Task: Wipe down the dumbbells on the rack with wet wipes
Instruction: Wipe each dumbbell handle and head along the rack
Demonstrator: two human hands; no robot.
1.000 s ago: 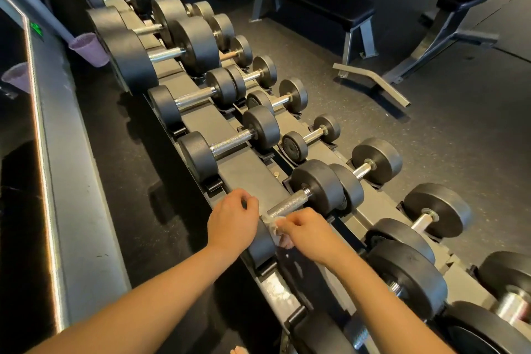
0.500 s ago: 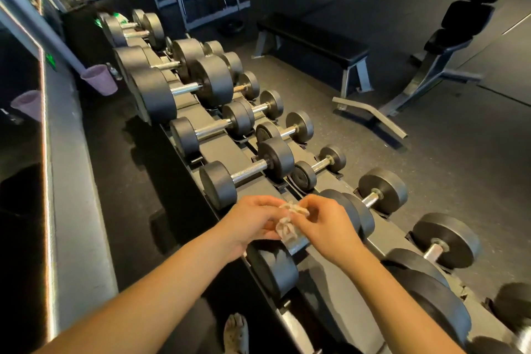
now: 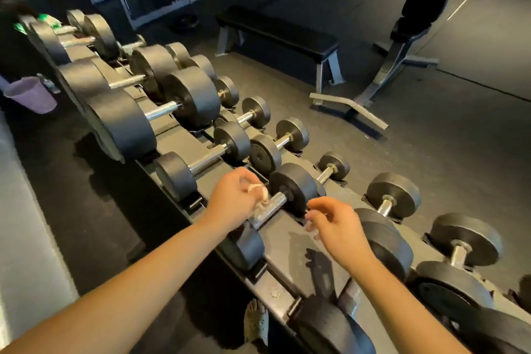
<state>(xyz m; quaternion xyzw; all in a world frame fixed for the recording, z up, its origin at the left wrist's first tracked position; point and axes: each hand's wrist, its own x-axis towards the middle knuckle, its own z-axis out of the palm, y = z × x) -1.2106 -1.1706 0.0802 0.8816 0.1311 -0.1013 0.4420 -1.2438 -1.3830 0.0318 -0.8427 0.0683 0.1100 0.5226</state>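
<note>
Left hand pinches the twisted wipe over 1 dumbbell handle, mid-rack. Right hand, at the wipe's 4 o'clock, hangs relaxed and empty. Risk: the bunched wipe may miss parts of the handle.

A gym: dumbbells on a rack, a flat bench.

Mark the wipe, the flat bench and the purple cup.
wipe [image 3: 262, 195]: head view, on its twisted white strand.
bench [image 3: 281, 37]: head view, on the top of the black pad.
cup [image 3: 30, 95]: head view, on its purple side wall.
</note>
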